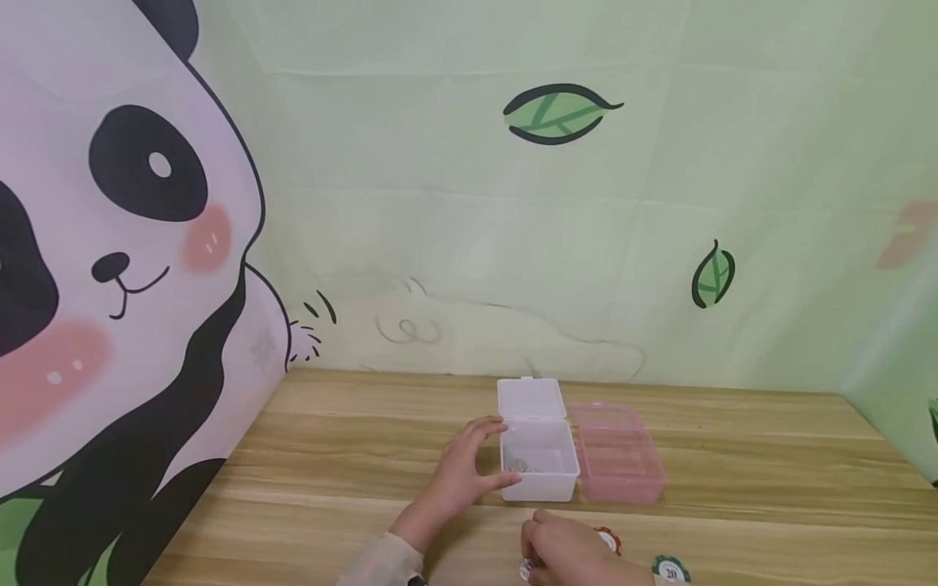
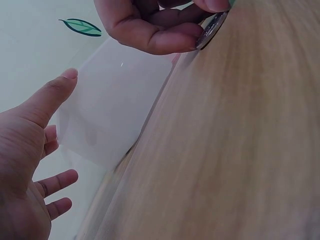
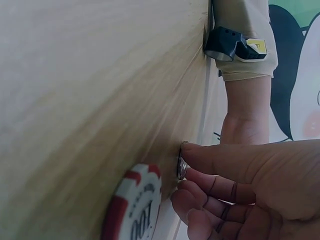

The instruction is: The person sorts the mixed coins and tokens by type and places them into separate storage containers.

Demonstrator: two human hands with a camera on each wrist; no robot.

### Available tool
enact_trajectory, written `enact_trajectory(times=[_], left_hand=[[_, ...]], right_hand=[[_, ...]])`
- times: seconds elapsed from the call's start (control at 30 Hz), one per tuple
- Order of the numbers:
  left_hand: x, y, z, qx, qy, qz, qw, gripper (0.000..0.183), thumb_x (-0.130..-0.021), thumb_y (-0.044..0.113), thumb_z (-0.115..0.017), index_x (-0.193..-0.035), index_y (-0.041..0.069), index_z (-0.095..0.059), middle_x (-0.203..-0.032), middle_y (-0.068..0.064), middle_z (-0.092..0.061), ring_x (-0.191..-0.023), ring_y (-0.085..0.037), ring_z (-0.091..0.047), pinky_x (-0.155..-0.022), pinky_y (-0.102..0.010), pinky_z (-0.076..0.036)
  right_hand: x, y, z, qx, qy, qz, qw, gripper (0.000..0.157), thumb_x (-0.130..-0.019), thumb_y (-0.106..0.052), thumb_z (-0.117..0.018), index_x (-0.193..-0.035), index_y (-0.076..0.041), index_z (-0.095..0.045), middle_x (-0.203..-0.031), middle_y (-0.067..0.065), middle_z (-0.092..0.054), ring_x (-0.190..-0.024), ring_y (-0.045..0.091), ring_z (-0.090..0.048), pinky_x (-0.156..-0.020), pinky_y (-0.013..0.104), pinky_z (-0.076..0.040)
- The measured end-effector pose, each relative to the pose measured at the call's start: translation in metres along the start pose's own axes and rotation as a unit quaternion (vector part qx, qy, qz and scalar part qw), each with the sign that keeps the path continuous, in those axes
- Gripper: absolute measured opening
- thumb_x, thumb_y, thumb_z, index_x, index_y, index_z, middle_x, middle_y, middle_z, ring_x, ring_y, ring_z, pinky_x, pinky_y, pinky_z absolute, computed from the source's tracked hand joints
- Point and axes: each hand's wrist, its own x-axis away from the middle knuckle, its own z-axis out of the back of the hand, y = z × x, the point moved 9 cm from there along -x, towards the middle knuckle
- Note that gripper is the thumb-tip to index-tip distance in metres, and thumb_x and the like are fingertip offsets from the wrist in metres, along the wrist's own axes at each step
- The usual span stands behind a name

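Pale green cloth (image 1: 410,179), printed at left with a panda (image 1: 220,89), backs a wood-grain desk (image 1: 330,423); clock directions follow the head view, twelve o'clock pointing away from the person. The left hand (image 1: 458,468) lies at nine o'clock of the white box (image 1: 538,488), its fingers spread and thumb apart, gripping nothing; whether the fingertips touch the box cannot be told. Next comes a small silvery disc (image 1: 525,569), pinched between thumb and fingers of the right hand (image 1: 563,549) and close to the desk surface; whether its edge rests there is unclear. Key relation: from disc to white box the bearing is twelve o'clock, with the box's front wall between the disc and the inside of the compartment. The disc is thin and round, without a long axis, and the right hand alone holds it; the left hand is nearer the box. The box's lid (image 1: 531,399) is open on the twelve o'clock side, and a few small shiny pieces (image 1: 519,465) lie inside near the front. Farther right, a red-and-white chip (image 1: 611,539) lies just beside the right hand, at two o'clock; a pink box (image 1: 623,488) stands beyond it, just beside the white one; a green-edged chip (image 1: 670,570) lies rightmost, at four o'clock from the right hand.
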Motion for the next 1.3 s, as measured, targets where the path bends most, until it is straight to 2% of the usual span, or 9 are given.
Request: enact_trajectory(times=[0.23, 0.5, 0.73, 1.1, 1.3], left_hand=[[-0.0002, -0.0002, 0.0001, 0.005, -0.003, 0.009, 0.9999, 0.066, -0.076, 0.036, -0.079, -0.132, 0.011, -0.053, -0.146, -0.005, -0.047, -0.137, -0.031, -0.040, -0.110, -0.059, -0.031], [-0.0007, 0.0008, 0.0004, -0.001, 0.001, -0.001, 1.0000, 0.066, -0.076, 0.036, -0.079, -0.131, 0.009, -0.053, -0.144, -0.007, -0.048, -0.136, -0.032, -0.042, -0.109, -0.060, -0.032], [-0.0003, -0.0007, -0.0001, 0.006, -0.004, 0.011, 0.9999, 0.067, -0.076, 0.036, -0.079, -0.132, 0.013, -0.053, -0.146, -0.005, -0.047, -0.138, -0.031, -0.040, -0.111, -0.059, -0.029], [0.0000, 0.0012, 0.0010, 0.007, 0.002, 0.001, 1.0000, 0.066, -0.076, 0.036, -0.080, -0.131, 0.010, -0.053, -0.145, -0.007, -0.048, -0.136, -0.032, -0.042, -0.110, -0.060, -0.031], [-0.0005, 0.0030, 0.0013, 0.003, 0.006, -0.007, 0.9999, 0.066, -0.075, 0.036, -0.080, -0.130, 0.009, -0.054, -0.143, -0.007, -0.050, -0.134, -0.031, -0.044, -0.108, -0.059, -0.033]], right_hand=[[0.0007, -0.0008, 0.0009, -0.002, 0.004, 0.001, 1.000, 0.018, -0.076, -0.019, -0.078, -0.078, -0.015, -0.060, -0.073, -0.009, -0.046, -0.059, 0.001, -0.039, -0.052, 0.019, -0.037], [0.0017, 0.0020, -0.0003, -0.020, 0.003, -0.004, 1.000, 0.019, -0.079, -0.020, -0.076, -0.080, -0.016, -0.057, -0.074, -0.010, -0.045, -0.059, 0.002, -0.038, -0.052, 0.019, -0.036], [0.0027, 0.0004, 0.0005, -0.032, 0.001, -0.003, 0.999, 0.020, -0.081, -0.019, -0.073, -0.079, -0.018, -0.053, -0.070, -0.011, -0.043, -0.057, 0.001, -0.038, -0.052, 0.019, -0.035], [0.0032, 0.0022, 0.0027, -0.059, -0.001, 0.006, 0.998, 0.019, -0.082, -0.020, -0.073, -0.079, -0.018, -0.054, -0.066, -0.011, -0.047, -0.058, -0.001, -0.039, -0.052, 0.018, -0.035], [0.0035, 0.0051, 0.0029, -0.092, -0.011, 0.005, 0.996, 0.018, -0.083, -0.019, -0.073, -0.079, -0.018, -0.056, -0.061, -0.013, -0.047, -0.056, -0.001, -0.039, -0.053, 0.018, -0.036]])
